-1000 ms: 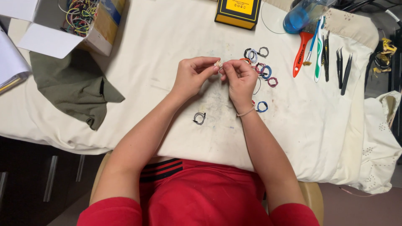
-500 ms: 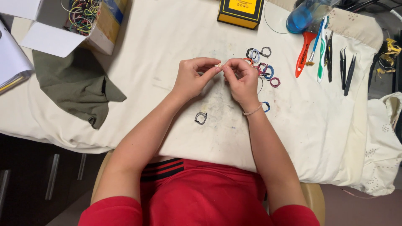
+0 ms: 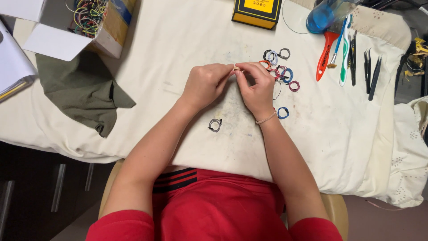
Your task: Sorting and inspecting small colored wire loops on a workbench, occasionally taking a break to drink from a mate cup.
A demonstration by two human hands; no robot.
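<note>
While almost nothing has shifted since a moment ago, a small pale piece (image 3: 235, 68) is kept pinched between left hand (image 3: 206, 84) and right hand (image 3: 257, 88), above the cloth-covered table (image 3: 178, 58), beside small wire coils (image 3: 280, 71).

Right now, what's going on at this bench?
A person in red sits at a cloth-covered table. The left hand and right hand meet fingertip to fingertip, pinching a small pale item too small to identify. Small wire coils lie just beyond the hands, one grey coil nearer. Tweezers lie at right.
</note>
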